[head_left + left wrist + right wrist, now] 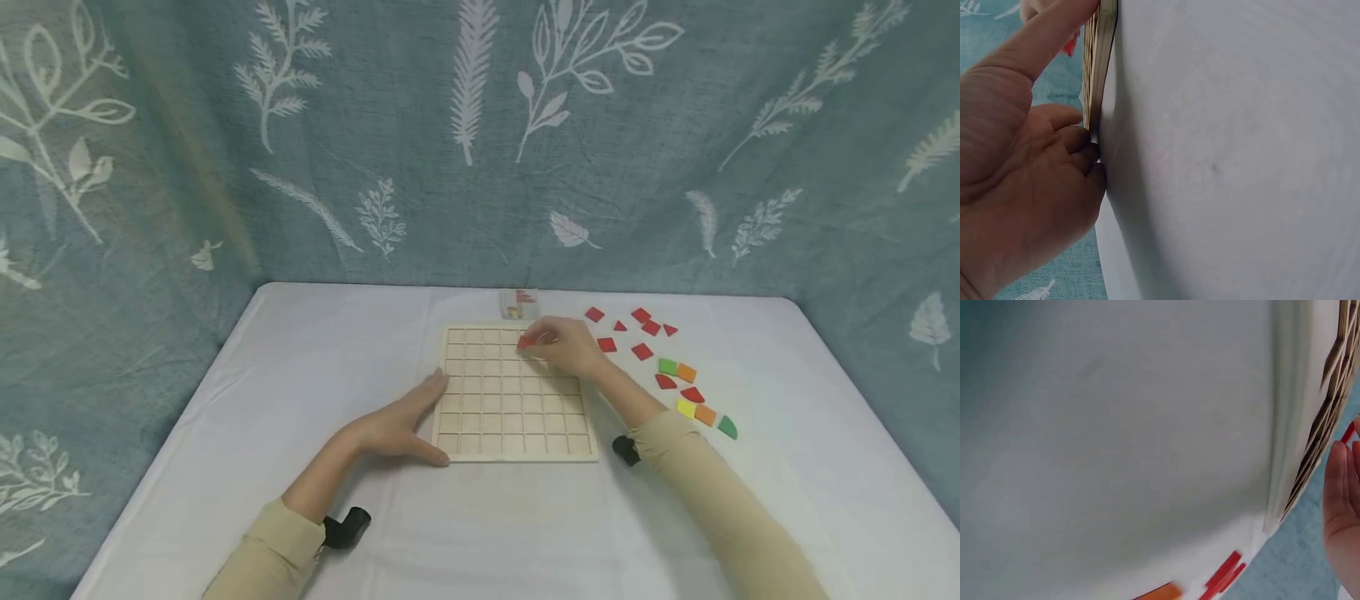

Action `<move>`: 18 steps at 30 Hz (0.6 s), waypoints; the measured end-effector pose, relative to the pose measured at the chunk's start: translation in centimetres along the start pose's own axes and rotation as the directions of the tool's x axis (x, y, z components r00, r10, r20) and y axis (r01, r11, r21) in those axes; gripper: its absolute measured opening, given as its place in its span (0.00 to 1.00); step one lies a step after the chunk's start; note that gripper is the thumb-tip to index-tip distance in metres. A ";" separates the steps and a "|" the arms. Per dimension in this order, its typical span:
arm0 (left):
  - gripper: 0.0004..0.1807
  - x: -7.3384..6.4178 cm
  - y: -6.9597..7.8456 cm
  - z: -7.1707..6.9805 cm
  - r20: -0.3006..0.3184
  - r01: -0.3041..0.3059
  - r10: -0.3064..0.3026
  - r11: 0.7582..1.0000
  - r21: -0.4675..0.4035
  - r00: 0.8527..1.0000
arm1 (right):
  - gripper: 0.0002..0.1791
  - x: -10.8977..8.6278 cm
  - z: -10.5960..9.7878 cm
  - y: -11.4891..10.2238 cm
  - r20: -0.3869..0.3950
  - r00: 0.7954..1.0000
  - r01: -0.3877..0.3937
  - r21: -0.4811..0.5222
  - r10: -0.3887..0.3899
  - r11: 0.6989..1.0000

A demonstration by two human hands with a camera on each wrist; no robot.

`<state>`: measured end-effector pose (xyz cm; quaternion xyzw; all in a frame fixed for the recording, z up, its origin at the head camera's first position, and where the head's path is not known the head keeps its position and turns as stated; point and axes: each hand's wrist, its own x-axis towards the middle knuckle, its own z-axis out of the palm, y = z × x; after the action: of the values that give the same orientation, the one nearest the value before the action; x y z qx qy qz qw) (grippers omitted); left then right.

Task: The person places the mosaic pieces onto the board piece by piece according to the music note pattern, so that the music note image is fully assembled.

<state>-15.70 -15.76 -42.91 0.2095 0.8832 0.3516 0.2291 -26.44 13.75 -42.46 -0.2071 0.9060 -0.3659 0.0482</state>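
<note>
A wooden grid board (517, 457) with many small square compartments lies flat on the table. My right hand (568, 343) pinches a small red piece (524, 342) over the far right part of the grid. In the right wrist view only an edge of that hand (1342, 500) and a red sliver of the piece (1348, 432) show. With fingers extended, my left hand (397, 423) rests against the board's left side, thumb at the near corner. The left wrist view shows this hand (1029, 175) touching the board's edge (1104, 56).
Loose red pieces, such as a red square (607, 345), lie right of the board. Nearer are a green piece (667, 367), an orange piece (705, 415), a yellow piece (686, 408) and a dark green piece (727, 427). A small clear box (519, 305) stands behind the board.
</note>
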 end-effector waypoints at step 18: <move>0.65 -0.1 0.0 0.1 0.005 0.014 -0.014 1.000 0.005 1.000 | 0.11 2.6 1.4 -0.5 0.042 0.991 0.131 -0.076 -0.128 0.988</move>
<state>-15.56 -15.79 -42.91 0.2049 0.8848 0.3474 0.2333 -28.31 11.41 -42.97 -0.2742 0.9032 -0.3286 0.0329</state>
